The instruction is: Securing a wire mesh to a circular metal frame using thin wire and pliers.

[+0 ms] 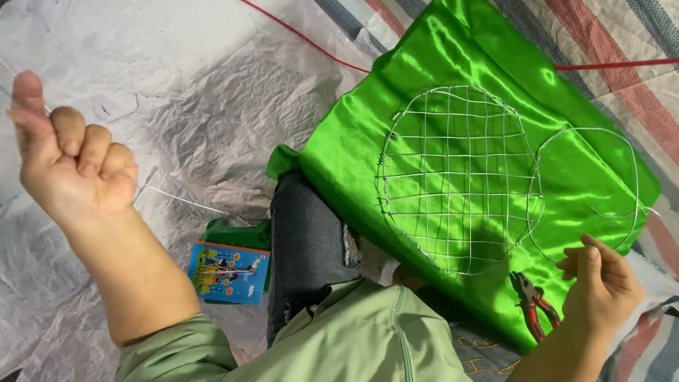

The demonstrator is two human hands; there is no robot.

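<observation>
green satin cloth (453, 92) under wire mesh disc (456, 177), pliers (532, 301) beside.

Pliers (534, 305): red-handled, laid on green satin cloth (453, 56).
Card (229, 273): blue, laid on white sheet (177, 78).

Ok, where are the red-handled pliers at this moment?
In the head view, the pliers lie at lower right on the green satin cloth, just below the wire mesh disc and beside the right hand.

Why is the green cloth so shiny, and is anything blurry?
In the head view, light glares white off the folds of the green cloth; a dark shadow falls under the wire grid; the raised left hand looks slightly soft; the right hand looks sharper.
</observation>
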